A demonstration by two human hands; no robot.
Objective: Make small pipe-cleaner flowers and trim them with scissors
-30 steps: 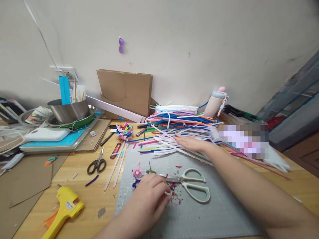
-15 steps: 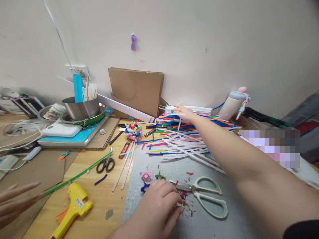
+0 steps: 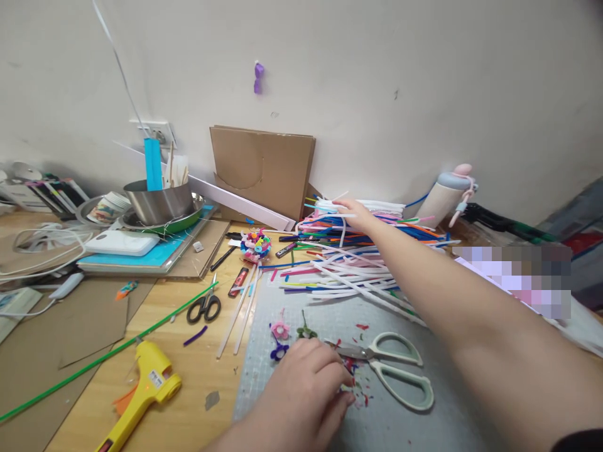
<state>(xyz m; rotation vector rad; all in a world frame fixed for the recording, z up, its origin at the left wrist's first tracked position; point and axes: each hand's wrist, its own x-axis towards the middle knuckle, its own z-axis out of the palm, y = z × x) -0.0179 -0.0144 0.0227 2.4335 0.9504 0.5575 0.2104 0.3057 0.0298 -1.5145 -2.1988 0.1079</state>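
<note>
Our left hand (image 3: 315, 382) is curled beside the pale scissors (image 3: 366, 355), right hand (image 3: 357, 215) on the pipe cleaners (image 3: 330, 233); we honestly can't tell if either's gripping anything.

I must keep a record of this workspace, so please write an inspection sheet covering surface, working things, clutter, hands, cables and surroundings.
Surface: wooden tabletop, partly covered by gray cutting mat.
Working things: pile of pipe cleaners; pink flower and pale-handled scissors on mat.
Clutter: glue gun, black-handled scissors, green pipe cleaner left of mat.
Hands: left hand curled over mat; right hand at pile's far side; both grips unclear.
Cables: white cables at far left.
Surroundings: wall with power outlet; upright cardboard; bottle.
</note>
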